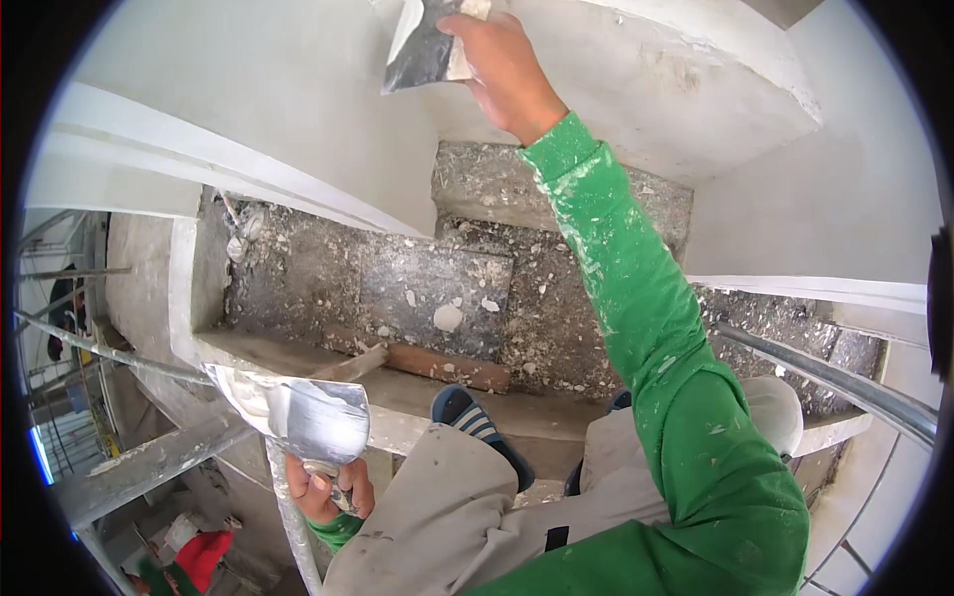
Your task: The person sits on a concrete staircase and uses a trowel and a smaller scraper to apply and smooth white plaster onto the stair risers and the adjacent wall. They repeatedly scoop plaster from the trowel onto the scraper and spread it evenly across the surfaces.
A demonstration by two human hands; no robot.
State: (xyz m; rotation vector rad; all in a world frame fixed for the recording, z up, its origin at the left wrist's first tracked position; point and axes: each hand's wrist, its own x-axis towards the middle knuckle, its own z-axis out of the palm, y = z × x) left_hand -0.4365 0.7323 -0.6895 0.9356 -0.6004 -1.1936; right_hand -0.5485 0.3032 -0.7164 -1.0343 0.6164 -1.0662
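My left hand (328,492), low on the left, is closed around the handle of a wide putty knife (323,417). White putty (243,389) lies along the left part of its metal blade. My right arm, in a putty-spattered green sleeve, reaches up to the wall (616,94). At the top, my right hand (509,74) grips a second putty knife (422,58), its dark blade carrying a white smear at its left side. This blade is close to the pale wall; whether it touches cannot be told.
Dried putty spots the rough ledge (437,288) below the wall. A wooden plank (447,367) lies along it near my sandalled foot (482,435). Metal pipes (835,382) cross at the right and left. Beyond the ledge at the lower left, a lower level shows red cloth (204,558).
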